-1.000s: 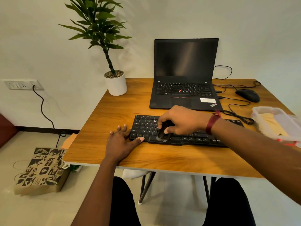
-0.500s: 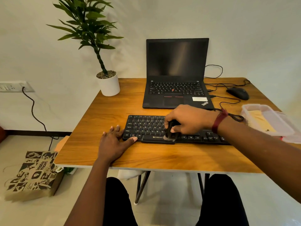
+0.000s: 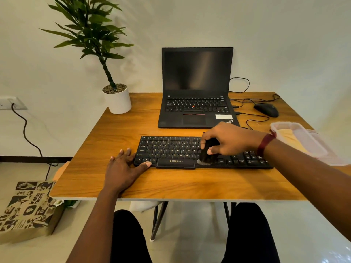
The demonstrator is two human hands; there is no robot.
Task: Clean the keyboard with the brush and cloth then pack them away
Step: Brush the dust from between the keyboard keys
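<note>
Pale floor tiles lie nearest in my feed, with the person's dark-trousered knees below the table's front edge and a printed paper bag point(image 3: 26, 207) standing on the floor off to the left. Above that runs the wooden table point(image 3: 171, 186), bare along its near strip.

The left hand point(image 3: 121, 169) rests flat on the wood, fingers straight and spread. Its thumb tip touches the front left corner of the black keyboard point(image 3: 171, 150), and its fingertips lie against the keyboard's left end. The keyboard lies square to the table edge, slightly right of centre.

The right hand point(image 3: 228, 141), with a dark red band point(image 3: 265, 143) at the wrist, reaches in from the right. Its fingers are curled round the dark handle of the brush point(image 3: 206, 156). The bristles point down and touch the bottom key row just right of the space bar.

At the right edge of the table, beyond that forearm, I see a clear plastic container point(image 3: 303, 137) with the yellow cloth point(image 3: 286, 135) lying inside it.

Farther back an open laptop point(image 3: 197, 88) stands just behind the keyboard, its screen dark. A black mouse point(image 3: 266, 109) sits to its right among thin cables. A white pot point(image 3: 118, 100) holding a leafy plant stands at the far left corner. A wall socket point(image 3: 9, 103) with a black cord plugged in is on the wall at the left.
</note>
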